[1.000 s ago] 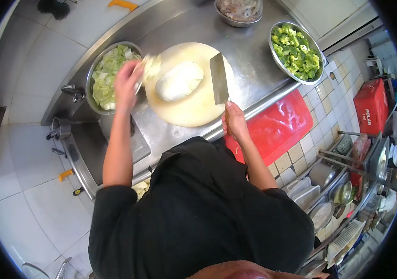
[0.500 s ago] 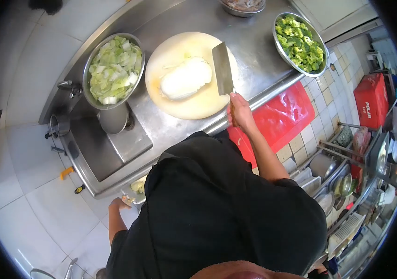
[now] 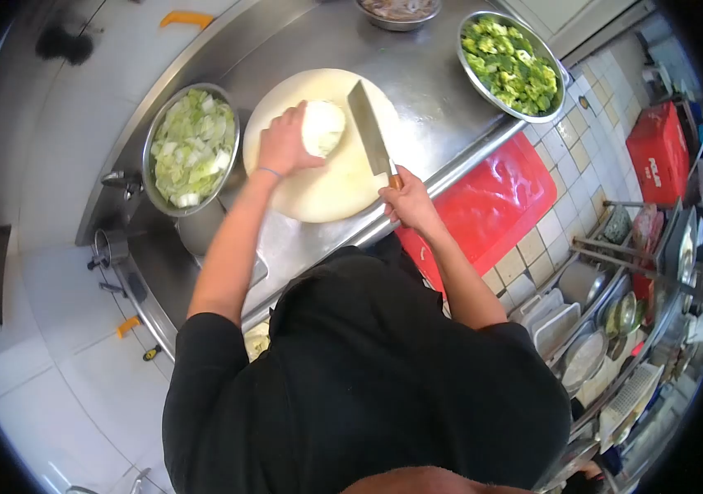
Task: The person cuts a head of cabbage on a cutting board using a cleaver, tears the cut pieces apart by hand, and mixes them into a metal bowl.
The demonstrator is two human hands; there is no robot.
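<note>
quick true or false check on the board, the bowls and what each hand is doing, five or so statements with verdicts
1. The right grip holds the cleaver by its handle. True.
2. The left grip touches nothing. False: it is on the pale cabbage.
3. The cutting board is square. False: it is round.
4. The broccoli sits in a metal bowl. True.
5. The chopped leaves lie on the floor. False: they are in another bowl.
6. The red box bears the word POLAR. True.
</note>
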